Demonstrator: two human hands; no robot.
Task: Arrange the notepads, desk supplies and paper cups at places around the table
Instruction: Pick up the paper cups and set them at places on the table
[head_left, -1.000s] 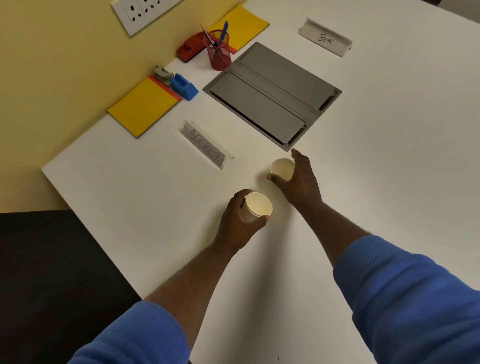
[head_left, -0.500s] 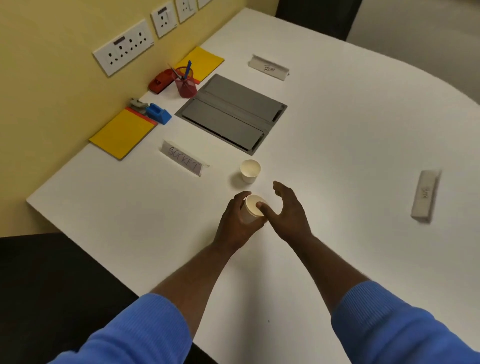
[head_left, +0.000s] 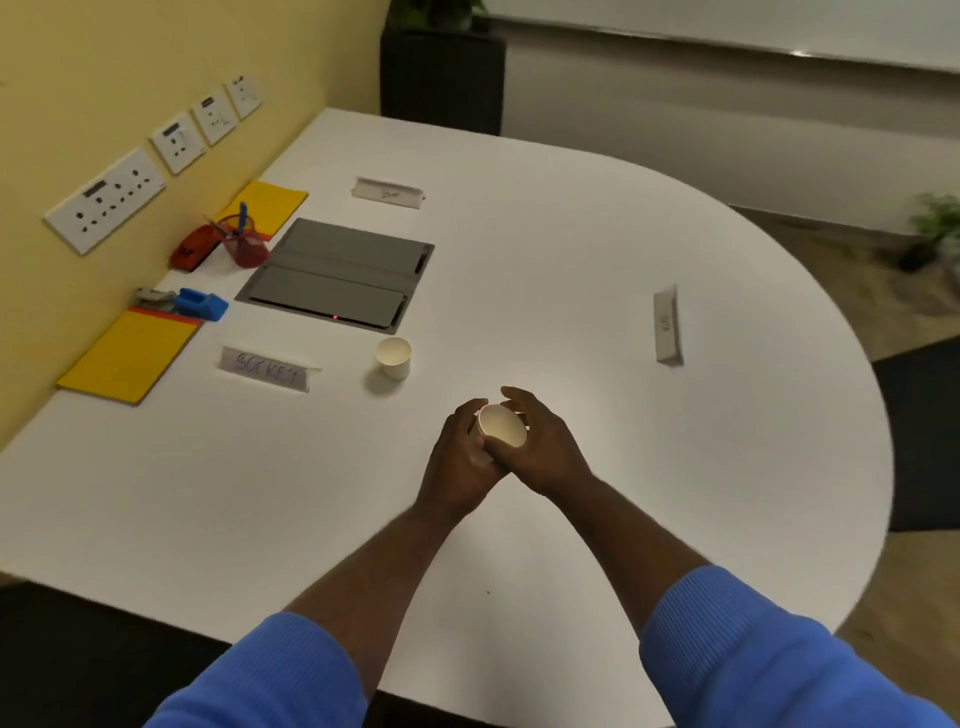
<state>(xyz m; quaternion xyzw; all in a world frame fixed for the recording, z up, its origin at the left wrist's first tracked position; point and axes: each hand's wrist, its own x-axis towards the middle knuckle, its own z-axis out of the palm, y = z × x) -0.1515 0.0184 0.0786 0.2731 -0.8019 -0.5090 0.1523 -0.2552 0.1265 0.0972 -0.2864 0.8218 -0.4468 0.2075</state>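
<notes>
Head view: we looked down on a white table (head_left: 571, 249) with both arms reaching over its near middle.
Held paper cup (head_left: 501, 427): we saw it between the two hands, tilted with its mouth towards us, and nothing showed inside.
Second paper cup (head_left: 394, 357): it stood upright on the table, empty, apart from the hands, between the "SOCKET" name card (head_left: 265, 368) and the near edge of the grey panel (head_left: 337, 275).
Pen pot (head_left: 245, 244): this red mesh pot sat near the wall beside a red stapler (head_left: 189, 249) and held a blue pen (head_left: 242, 215).
Left hand (head_left: 457, 457): we found its fingers curled closely round the cup's left side.
Right hand (head_left: 545, 452): its thumb and lower fingers wrapped the cup's right side; the upper fingers arched loosely past the rim, and we could not tell whether they touched it.
Yellow notepads: one (head_left: 130, 356) lay at the near wall edge, the other (head_left: 270, 205) beyond the pen pot.
</notes>
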